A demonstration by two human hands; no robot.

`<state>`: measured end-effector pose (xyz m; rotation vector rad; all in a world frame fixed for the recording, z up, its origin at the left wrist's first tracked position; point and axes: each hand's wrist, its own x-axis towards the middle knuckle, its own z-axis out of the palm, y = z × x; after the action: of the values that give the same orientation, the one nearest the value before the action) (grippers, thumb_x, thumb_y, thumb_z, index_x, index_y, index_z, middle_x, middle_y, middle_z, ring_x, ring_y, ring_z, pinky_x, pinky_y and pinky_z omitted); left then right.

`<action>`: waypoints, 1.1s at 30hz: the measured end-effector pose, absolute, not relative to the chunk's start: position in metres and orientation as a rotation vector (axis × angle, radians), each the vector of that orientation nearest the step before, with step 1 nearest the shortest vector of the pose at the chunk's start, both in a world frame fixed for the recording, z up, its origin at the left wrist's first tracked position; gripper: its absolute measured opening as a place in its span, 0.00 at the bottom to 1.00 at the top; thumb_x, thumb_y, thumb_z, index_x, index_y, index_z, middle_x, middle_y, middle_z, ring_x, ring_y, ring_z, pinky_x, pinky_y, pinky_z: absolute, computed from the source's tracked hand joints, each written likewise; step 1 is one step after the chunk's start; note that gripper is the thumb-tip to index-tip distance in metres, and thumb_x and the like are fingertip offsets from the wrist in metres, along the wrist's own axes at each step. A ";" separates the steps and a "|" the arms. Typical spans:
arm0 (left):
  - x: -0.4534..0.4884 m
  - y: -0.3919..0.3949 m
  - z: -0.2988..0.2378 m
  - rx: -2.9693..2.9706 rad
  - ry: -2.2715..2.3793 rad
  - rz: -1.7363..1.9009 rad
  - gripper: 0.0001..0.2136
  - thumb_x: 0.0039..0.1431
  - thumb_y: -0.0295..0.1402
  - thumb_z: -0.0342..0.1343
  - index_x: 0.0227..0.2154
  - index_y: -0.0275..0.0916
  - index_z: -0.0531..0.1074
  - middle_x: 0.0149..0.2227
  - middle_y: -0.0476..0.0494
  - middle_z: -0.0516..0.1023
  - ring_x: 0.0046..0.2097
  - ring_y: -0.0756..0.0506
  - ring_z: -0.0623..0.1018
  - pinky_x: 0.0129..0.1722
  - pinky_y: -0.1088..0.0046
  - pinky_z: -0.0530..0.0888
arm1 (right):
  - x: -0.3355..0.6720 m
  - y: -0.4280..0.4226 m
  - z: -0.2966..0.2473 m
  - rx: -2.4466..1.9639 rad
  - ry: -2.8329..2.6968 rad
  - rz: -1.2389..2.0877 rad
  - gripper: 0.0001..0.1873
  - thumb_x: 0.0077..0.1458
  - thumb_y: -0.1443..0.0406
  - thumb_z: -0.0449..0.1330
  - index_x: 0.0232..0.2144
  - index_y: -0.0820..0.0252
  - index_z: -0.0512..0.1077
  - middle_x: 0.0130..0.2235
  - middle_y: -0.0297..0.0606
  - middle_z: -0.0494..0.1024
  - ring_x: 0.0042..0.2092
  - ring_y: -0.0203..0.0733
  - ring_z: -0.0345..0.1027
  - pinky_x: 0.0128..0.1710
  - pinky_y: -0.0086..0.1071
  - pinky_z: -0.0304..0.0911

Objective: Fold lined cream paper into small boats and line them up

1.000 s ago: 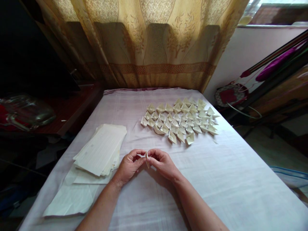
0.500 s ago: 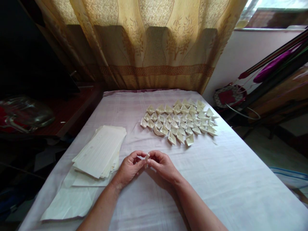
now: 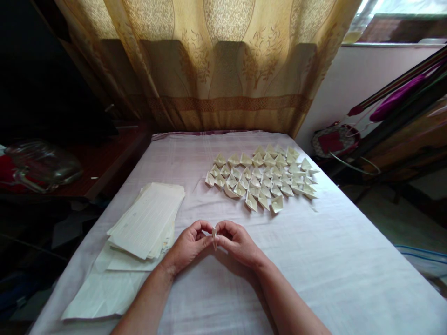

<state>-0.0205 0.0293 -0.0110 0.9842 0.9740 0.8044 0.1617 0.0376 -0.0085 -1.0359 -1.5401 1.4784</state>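
Note:
Between the fingertips of both hands a small folded piece of paper (image 3: 214, 238) stands on edge. My left hand (image 3: 192, 239) pinches it from the left, and my right hand (image 3: 235, 239) pinches it from the other side. Its exact shape is partly covered by my fingers. Beyond my hands, many small folded paper boats (image 3: 256, 175) sit close together in uneven rows. To the left of my left hand lies a stack of lined paper sheets (image 3: 148, 218), slightly fanned, on top of larger pale sheets (image 3: 101, 291).
A white cloth (image 3: 335, 274) covers the table. A patterned gold curtain (image 3: 226, 74) hangs behind its far edge. At the left, a clear plastic bag (image 3: 47, 163) rests on a dark red surface. A small handbag (image 3: 335, 141) is beyond the right edge.
The folded paper has turned between my fingers and now shows a narrow, pointed edge. Both hands stay in nearly the same place; the whole view has shifted slightly.

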 end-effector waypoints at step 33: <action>-0.018 0.029 0.006 0.837 0.943 0.769 0.23 0.46 0.47 0.69 0.36 0.39 0.66 0.26 0.57 0.70 0.18 0.60 0.61 0.14 0.86 0.53 | 0.156 0.036 -0.001 -0.905 -0.712 2.104 0.24 0.37 0.52 0.75 0.25 0.60 0.68 0.20 0.25 0.64 0.21 0.27 0.51 0.21 0.23 0.45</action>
<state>-0.0176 0.0294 0.0058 0.8368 0.9432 0.7688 0.1561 0.0355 -0.0006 -0.9054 -0.7125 2.1044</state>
